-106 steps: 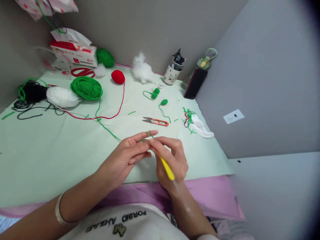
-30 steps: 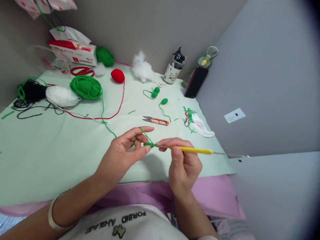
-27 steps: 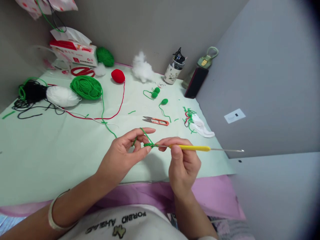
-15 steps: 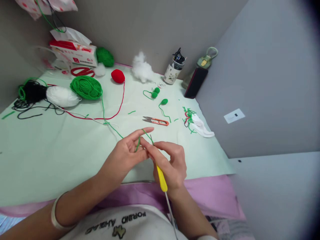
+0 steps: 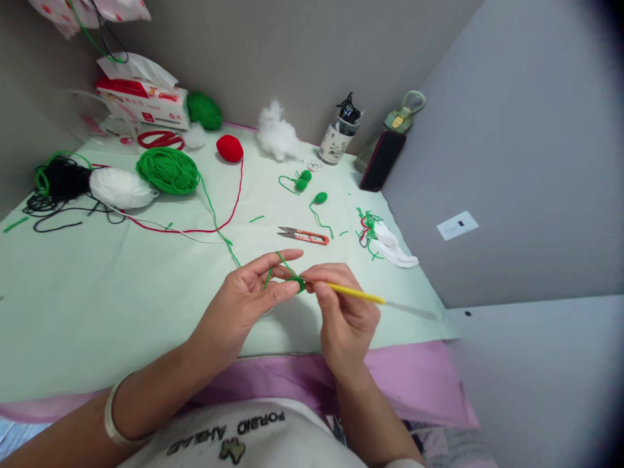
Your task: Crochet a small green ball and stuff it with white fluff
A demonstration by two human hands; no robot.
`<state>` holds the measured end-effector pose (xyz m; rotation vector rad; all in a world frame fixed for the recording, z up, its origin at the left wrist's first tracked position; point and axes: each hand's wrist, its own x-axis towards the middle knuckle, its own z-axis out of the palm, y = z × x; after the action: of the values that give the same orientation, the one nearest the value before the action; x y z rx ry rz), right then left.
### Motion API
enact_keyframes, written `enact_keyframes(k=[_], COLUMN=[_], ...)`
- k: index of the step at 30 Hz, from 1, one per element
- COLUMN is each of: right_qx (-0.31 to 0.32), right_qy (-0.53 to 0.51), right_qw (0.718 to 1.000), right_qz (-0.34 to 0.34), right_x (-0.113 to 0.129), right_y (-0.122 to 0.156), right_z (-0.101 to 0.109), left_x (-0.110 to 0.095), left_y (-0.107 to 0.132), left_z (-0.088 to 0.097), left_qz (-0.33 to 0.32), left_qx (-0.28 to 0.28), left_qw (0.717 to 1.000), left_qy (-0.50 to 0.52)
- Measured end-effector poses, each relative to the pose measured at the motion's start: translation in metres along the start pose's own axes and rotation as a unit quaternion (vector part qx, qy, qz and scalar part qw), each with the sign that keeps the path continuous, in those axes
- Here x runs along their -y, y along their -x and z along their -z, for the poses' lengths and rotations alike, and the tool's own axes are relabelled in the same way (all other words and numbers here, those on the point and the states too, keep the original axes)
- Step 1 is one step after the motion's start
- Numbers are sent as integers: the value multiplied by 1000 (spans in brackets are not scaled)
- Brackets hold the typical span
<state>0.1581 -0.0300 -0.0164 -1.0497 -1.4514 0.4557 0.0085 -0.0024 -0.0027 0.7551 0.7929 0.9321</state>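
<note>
My left hand (image 5: 253,286) pinches a small green crochet piece (image 5: 298,284) between thumb and fingers, with green yarn looped over its raised index finger. In my right hand (image 5: 346,318) is a crochet hook with a yellow handle (image 5: 358,294), held like a pencil and pointing left. The hook's tip meets the green piece, though the fingers partly hide it. From my left hand the working yarn runs back to a green skein (image 5: 168,171). Orange thread snips (image 5: 305,236) lie just beyond my hands.
Small green crocheted balls (image 5: 320,198) lie past the snips. Further back are a red yarn ball (image 5: 229,149), white stuffing (image 5: 277,132), a pen cup (image 5: 338,138), a phone (image 5: 383,161) against a bottle, and a tissue box (image 5: 146,104). White yarn (image 5: 121,188) sits left; yarn scraps (image 5: 369,224) lie right.
The hook has swung from pointing down toward me to lying nearly level, its handle now out to the right. My right hand has turned with it, and the green piece has come into sight.
</note>
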Motion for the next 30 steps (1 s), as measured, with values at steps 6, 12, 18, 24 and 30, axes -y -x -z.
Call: enact_keyframes(k=[6, 12, 18, 24, 30], right_qx=[-30, -23, -23, -12, -14], right_qy=[63, -123, -182, -148, -35], right_qw=[993, 988, 974, 982, 999], right_qz=[94, -86, -136, -113, -9], right_x=[-2, -1, -5, 2, 11], right_y=[0, -9, -11, -10, -4], right_z=[2, 2, 3, 5, 5], left_x=[-3, -6, -5, -8, -9], left_y=[-4, -2, 1, 2, 3], left_z=[4, 2, 3, 5, 2], left_qz=[89, 25, -10, -25, -64], left_qx=[39, 18, 29, -3, -45], left_qw=[989, 998, 999, 996, 986], left_qy=[113, 52, -38, -84, -148])
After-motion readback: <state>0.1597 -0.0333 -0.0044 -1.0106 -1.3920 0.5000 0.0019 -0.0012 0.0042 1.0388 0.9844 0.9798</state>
